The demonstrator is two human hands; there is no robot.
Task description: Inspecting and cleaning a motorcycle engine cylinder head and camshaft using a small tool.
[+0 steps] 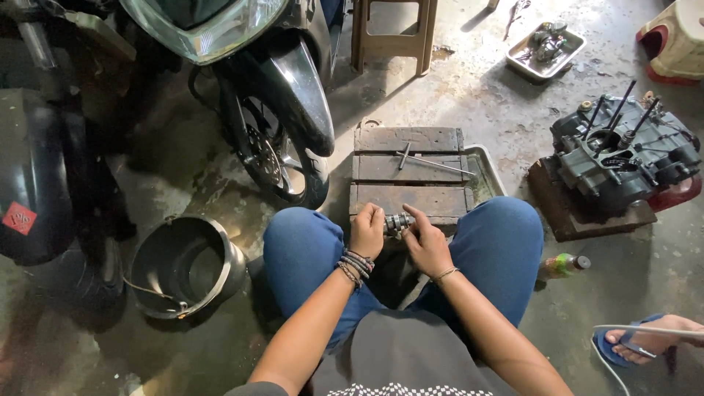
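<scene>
Seated low on concrete floor (455,95), knees in blue jeans spread either side of a wooden block (409,170). Left hand (367,231) clenched around one end of a small metal gear shaft (398,221), beaded bracelets on the wrist. Right hand (427,246) pinching the shaft's other end with fingers (412,217) and thumb. Shaft held between the knees, just over the near edge of the wooden block. T-handle wrench (425,161) lying across the block's middle plank. Metal tray (488,174) tucked under the block's right edge. Engine crankcase (623,154) with upright studs on a block, well to the right. Motorcycle front wheel (282,158) near the block's left edge. Black bucket (187,268) on its side beside the left knee. Small green bottle (563,265) lying by the right knee. Another person's sandalled foot (645,341) at lower right. Parts tray (546,50) at far right.
</scene>
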